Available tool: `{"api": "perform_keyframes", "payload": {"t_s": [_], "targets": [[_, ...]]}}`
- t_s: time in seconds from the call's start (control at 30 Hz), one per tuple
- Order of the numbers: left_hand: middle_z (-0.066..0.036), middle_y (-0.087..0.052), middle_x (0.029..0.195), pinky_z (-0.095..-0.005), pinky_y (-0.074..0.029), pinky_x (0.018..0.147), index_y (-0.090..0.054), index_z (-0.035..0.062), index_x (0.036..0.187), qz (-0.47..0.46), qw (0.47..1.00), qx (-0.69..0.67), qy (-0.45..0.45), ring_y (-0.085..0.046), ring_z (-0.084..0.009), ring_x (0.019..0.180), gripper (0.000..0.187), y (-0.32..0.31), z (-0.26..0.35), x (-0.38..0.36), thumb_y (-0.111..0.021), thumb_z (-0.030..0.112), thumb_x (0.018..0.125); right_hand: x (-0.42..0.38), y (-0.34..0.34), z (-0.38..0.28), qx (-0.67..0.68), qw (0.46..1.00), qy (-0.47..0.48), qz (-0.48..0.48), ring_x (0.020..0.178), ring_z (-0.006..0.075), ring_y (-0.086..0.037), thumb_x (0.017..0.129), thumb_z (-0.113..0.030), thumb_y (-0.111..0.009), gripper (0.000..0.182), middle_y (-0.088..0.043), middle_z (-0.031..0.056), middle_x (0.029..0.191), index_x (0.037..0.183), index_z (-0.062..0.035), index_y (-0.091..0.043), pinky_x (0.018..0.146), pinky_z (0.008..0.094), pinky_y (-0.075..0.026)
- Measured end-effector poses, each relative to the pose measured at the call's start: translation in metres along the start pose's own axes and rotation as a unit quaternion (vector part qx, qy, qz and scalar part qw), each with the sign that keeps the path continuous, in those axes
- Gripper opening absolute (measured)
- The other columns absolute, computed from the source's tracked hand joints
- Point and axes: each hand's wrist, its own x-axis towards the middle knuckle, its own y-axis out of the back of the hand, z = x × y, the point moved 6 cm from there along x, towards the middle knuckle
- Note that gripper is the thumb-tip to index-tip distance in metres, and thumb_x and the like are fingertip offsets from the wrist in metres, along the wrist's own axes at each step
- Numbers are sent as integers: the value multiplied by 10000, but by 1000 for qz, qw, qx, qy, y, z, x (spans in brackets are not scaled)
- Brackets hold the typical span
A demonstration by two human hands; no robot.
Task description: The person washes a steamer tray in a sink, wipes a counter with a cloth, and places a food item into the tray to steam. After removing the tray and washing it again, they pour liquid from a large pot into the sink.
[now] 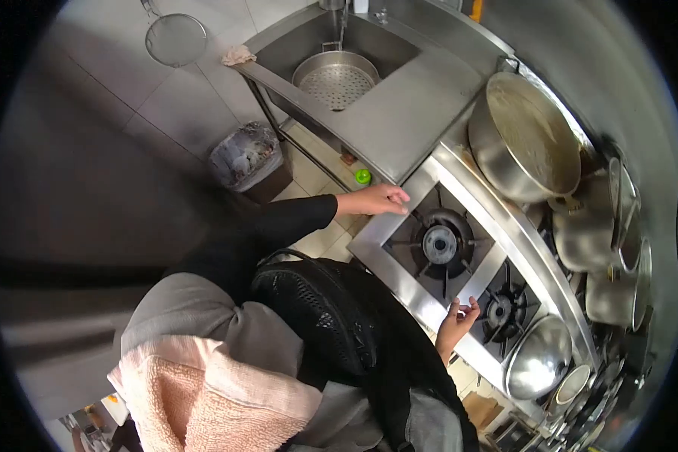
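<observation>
My left hand point(374, 200) reaches to the corner of the steel stove point(369, 242), its fingers loosely bent at the edge by the upper burner point(439, 242). It holds nothing that shows. Over the front rim, beside the lower burner point(499, 309), is my right hand point(455, 328), with fingers and thumb apart and nothing between them. Both burners have black grates and bear no pot. A shiny steel bowl point(539, 358) lies upside down at the stove's lower end, beyond my right hand.
Behind the stove stand a large pot point(497, 151) with pale residue and more steel pots point(580, 237). A sink point(279, 66) holds a perforated pan point(337, 79). Below it stands a lined bin point(267, 177). A strainer point(175, 40) hangs on the wall. A peach towel point(241, 392) is nearby.
</observation>
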Motion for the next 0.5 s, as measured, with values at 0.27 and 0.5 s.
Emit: {"api": "perform_keyframes", "payload": {"t_s": [0.27,0.5], "targets": [[-59,-661,1105,-334,-495,876,-609,69,1251,154,988,13,24,-610,-200,1034,474,251,33,94,-718,339,877,42,-102,-79,63,995,33,-66,719,63,-464,963,-135,-649,178,-519,-20,819,1068,-9,-580,659,215,-407],[-70,-635,1040,-344,-536,781,-621,91,1160,294,926,-222,84,-606,-153,877,420,536,-6,234,-713,377,866,78,-230,-142,41,999,9,-16,732,74,-507,967,-162,-654,188,-592,14,845,1031,9,-609,675,225,-441]]}}
